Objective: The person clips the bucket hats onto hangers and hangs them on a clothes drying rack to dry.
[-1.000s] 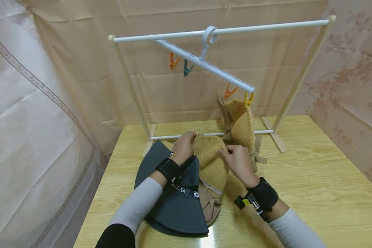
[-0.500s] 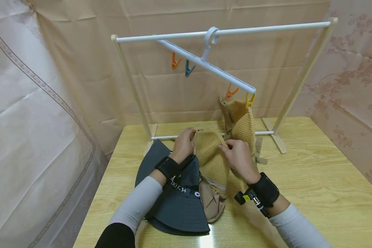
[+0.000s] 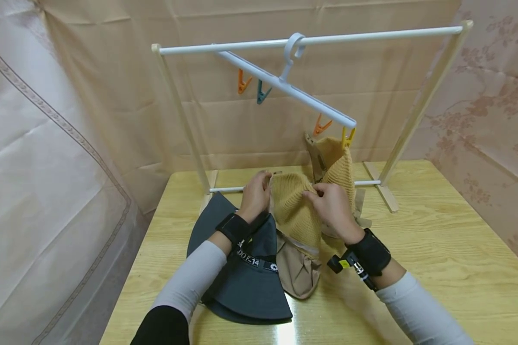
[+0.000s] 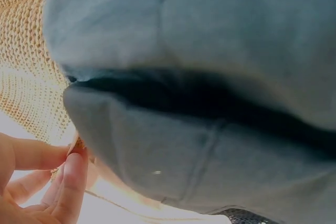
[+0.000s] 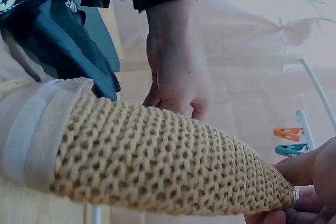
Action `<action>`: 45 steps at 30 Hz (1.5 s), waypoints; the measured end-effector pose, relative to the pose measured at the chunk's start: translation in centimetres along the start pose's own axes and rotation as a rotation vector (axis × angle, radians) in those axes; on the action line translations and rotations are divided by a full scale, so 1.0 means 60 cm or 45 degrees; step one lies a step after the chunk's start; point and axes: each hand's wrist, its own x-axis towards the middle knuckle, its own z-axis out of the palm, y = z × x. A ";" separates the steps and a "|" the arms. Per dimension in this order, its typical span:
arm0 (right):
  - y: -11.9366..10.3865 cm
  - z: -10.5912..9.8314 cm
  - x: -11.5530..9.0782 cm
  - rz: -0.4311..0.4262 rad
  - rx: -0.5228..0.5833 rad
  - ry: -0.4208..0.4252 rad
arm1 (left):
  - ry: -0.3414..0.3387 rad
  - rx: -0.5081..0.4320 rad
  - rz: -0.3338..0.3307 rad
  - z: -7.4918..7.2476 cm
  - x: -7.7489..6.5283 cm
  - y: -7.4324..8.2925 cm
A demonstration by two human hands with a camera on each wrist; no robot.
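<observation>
A tan sun hat [image 3: 294,206] with a knit, straw-coloured part and a plain fabric part is stretched between both hands. My left hand [image 3: 255,194] pinches its left edge between thumb and fingers, seen also in the left wrist view. At the opposite edge, my right hand [image 3: 334,206] pinches the knit with thumb and forefinger. Matching knit material [image 3: 338,172] hangs from a yellow clip [image 3: 347,137] behind the right hand, which hides where it meets the held part. Below my left wrist lies a dark grey bucket hat [image 3: 246,287] with a lettered band.
A white hanger bar [image 3: 302,96] hooks over a rack's top rod [image 3: 371,36]. Orange [image 3: 243,82] and teal [image 3: 262,92] clips dangle on its left half, another orange clip [image 3: 321,125] near the yellow one. The rack stands on a wooden table [image 3: 436,239], with cloth behind it.
Both hands have lifted the held tan hat slightly. Its lower fabric part has swung to the right, away from the grey hat. Each hand keeps its pinch.
</observation>
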 end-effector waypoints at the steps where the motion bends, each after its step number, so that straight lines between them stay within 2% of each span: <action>1: -0.002 -0.002 0.002 0.001 -0.004 -0.001 | -0.004 -0.006 -0.010 -0.001 0.001 0.001; 9: -0.009 -0.014 0.017 -0.012 -0.033 -0.059 | -0.017 -0.106 -0.115 -0.006 0.009 0.002; 17: -0.016 -0.035 0.030 -0.019 -0.067 -0.139 | 0.006 -0.111 -0.117 -0.008 0.016 0.008; 23: -0.018 -0.042 0.037 -0.049 -0.094 -0.105 | 0.025 -0.133 -0.105 -0.010 0.023 0.013; 31: -0.025 -0.061 0.052 -0.016 -0.089 -0.067 | 0.016 -0.179 -0.132 -0.016 0.037 0.028; 45: -0.036 -0.076 0.069 -0.023 -0.074 -0.014 | 0.030 -0.207 -0.097 -0.022 0.058 0.043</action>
